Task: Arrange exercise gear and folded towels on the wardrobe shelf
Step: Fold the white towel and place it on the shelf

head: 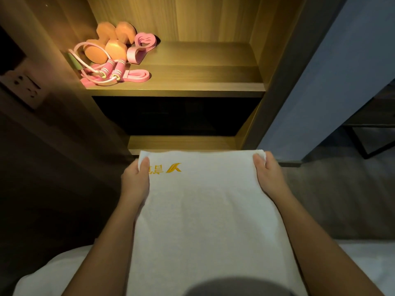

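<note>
Nearest the lens is a blurred grey shape [215,287], too close to identify, which hides the near end of the folded towel [205,210]. This towel is white, with a gold embroidered logo by its far left corner, and it is held flat and lengthwise in front of the wardrobe, below the lit shelf [203,77] and not yet on it. The left hand [135,180] and right hand [270,176] clamp its two far corners: each thumb lies on top along the edge, and the other fingers are tucked underneath, out of sight. Holding both sides evenly probably keeps the fold from slumping or opening on the way in. Both forearms reach forward almost parallel, flanking the towel, wrists level.

Orange dumbbells [106,43], a pink skipping rope [109,71] and pink resistance bands [141,45] are bunched in the shelf's back left corner, touching one another. That seems deliberate, since it leaves bare wood to the right for towels. A lower shelf [181,143] sits just beyond the towel's far edge, and a wall socket [23,86] shows in shadow at the left
</note>
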The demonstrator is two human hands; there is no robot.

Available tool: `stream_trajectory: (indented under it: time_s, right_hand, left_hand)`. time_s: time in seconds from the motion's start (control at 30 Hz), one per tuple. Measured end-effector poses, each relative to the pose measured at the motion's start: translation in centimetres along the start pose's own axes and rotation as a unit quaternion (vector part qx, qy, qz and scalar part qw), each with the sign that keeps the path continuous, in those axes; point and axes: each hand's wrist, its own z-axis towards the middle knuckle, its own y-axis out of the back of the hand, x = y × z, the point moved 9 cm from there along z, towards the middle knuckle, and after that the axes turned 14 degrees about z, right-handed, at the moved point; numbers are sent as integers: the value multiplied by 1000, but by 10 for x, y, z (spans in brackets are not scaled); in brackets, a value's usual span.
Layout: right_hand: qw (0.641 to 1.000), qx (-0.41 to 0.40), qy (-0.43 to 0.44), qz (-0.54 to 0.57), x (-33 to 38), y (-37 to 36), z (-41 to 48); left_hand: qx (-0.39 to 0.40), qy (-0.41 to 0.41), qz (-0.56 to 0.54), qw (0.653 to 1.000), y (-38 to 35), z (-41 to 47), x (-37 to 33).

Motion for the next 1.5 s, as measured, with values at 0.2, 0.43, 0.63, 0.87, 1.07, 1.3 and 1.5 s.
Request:
stream_trajectory:
  time_s: [0.2, 0.43, 0.63, 0.87, 1.07, 1.3, 1.5]
  right_hand:
    - [997, 22, -49, -55, -11, -10, 22]
    - [972, 50, -230, -4, -44, -15, 30]
    - [964, 151, -220, -3, -30, -15, 41]
    - [921, 287, 32, -260, 32, -68, 58]
    - [892, 278, 135, -330, 38, -99, 61]
    - [850, 350, 176, -353, 26, -113, 63]
    - [833, 501, -6, -236, 13, -107, 69]
  left_hand:
    - [31, 66, 76, 994, -17, 21, 20]
    - [168, 154, 130, 965, -37, 34, 32]
    - [252, 28, 139, 957, -30, 43, 0]
    - [225, -292, 375, 851, -60, 29, -93]
    - [176, -321, 409, 836, -95, 32, -104]
    - [274, -301, 312, 859, -114, 36, -87]
    - [426, -265, 328, 800, -121, 34, -78]
